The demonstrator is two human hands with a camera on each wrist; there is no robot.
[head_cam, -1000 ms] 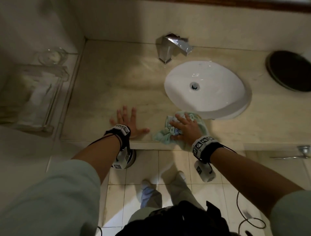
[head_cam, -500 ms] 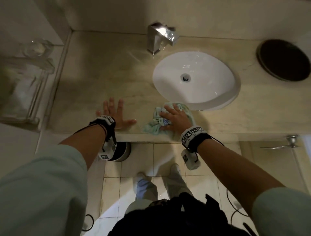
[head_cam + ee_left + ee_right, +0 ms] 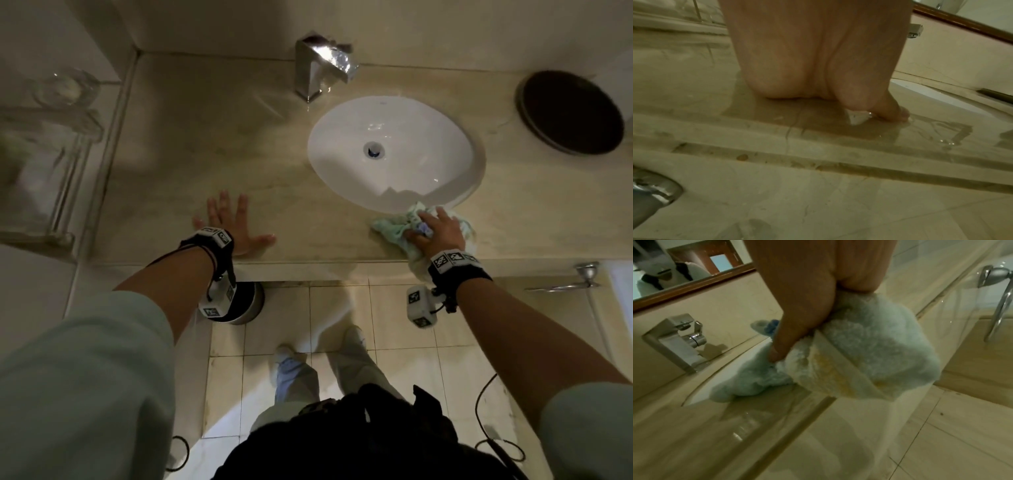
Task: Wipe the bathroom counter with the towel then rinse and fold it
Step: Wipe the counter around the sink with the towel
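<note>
A crumpled pale green towel [image 3: 394, 230] [image 3: 869, 344] lies on the beige marble counter [image 3: 212, 161] by the near rim of the white oval sink [image 3: 394, 150], part of it hanging over the counter's front edge. My right hand [image 3: 436, 228] presses on the towel, and its thumb [image 3: 783, 344] curls into the cloth. My left hand [image 3: 233, 226] lies flat on the counter to the left, fingers spread and holding nothing. In the left wrist view the left hand's palm [image 3: 813, 65] rests on the wet stone.
A chrome faucet [image 3: 322, 72] stands behind the sink. A dark round plate [image 3: 570, 111] sits at the counter's far right. Glass shelving [image 3: 41, 144] is on the left wall. A metal handle [image 3: 582, 275] sticks out under the counter at the right. Tiled floor lies below.
My right hand has slid the towel to the right along the sink's front rim. The left hand stays flat in the same spot on the counter.
</note>
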